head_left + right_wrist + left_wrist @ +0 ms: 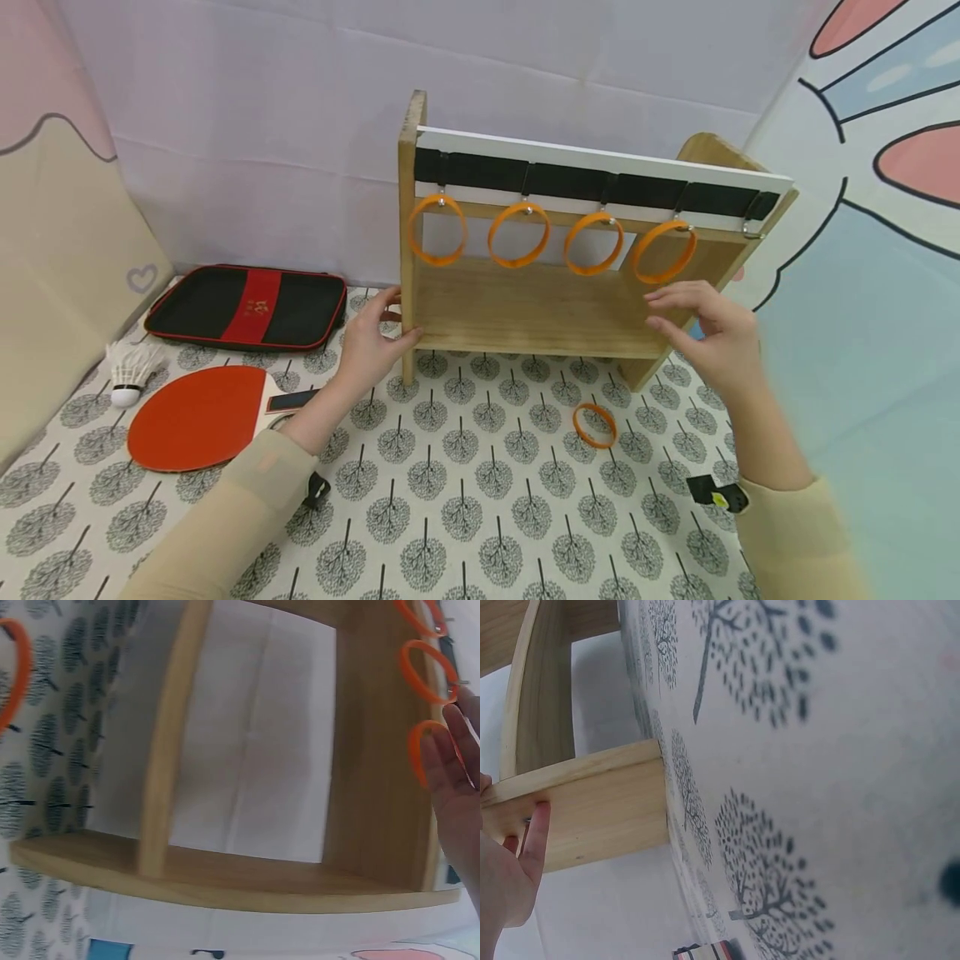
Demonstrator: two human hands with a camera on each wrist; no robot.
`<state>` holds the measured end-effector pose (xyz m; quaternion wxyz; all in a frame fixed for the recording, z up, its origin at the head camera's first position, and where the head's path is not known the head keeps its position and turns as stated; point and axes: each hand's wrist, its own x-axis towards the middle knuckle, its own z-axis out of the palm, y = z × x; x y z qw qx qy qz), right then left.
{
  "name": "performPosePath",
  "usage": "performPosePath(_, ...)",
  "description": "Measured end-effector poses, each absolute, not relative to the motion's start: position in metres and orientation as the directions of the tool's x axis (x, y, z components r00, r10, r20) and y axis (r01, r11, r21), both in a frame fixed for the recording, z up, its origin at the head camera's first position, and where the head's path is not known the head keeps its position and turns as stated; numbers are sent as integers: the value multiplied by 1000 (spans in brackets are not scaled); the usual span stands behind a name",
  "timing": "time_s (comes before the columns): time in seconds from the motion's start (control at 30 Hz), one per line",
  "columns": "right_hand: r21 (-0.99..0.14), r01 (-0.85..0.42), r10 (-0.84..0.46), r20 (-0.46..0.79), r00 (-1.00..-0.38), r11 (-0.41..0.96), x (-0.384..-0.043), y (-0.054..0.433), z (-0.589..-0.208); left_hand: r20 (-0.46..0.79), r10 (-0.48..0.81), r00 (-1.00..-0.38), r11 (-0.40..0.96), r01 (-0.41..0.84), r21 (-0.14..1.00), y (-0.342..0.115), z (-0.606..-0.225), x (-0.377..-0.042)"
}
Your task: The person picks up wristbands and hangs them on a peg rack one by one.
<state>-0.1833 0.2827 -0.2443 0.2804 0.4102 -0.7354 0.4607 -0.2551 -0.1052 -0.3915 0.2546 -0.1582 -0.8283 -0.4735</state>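
A small wooden shelf (525, 308) stands on the table, with a white and black strip (570, 183) across its upper front. Several orange rings hang from hooks on the strip; the rightmost hanging ring (637, 257) is nearest my right hand (716, 333). That hand is just below and right of it, thumb and fingers apart. Whether a fingertip touches the ring in the right wrist view, I cannot tell. My left hand (367, 342) grips the shelf's left side panel (607, 810), thumb in front. A loose orange ring (592, 407) lies on the tablecloth before the shelf.
At the left lie a black and red case (198, 308), a shuttlecock (133, 371) and a red table tennis paddle (198, 417), its handle near my left forearm. A hook (752, 229) at the strip's right end holds no ring. Fabric walls stand behind and beside the table.
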Motion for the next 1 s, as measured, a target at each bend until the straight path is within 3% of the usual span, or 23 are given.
performPosePath(0.23,-508,-816,-454,679,-577,277,-194,299,-290,570,20,-822,491,505,710,-105,-391,-255)
performPosePath(0.57,-462,-552,-486,266,-833,694,-202,322,-341,578,17,-816,501,508,701,-105,-391,-256)
performPosePath(0.7,-447,-503,-500,137,-855,739,-205,328,-354,566,16,-824,500,497,710,-105,-392,-256)
performPosePath(1.0,-442,-475,-534,-10,-846,761,-214,335,-372,574,15,-819,502,502,704,-105,-391,-256)
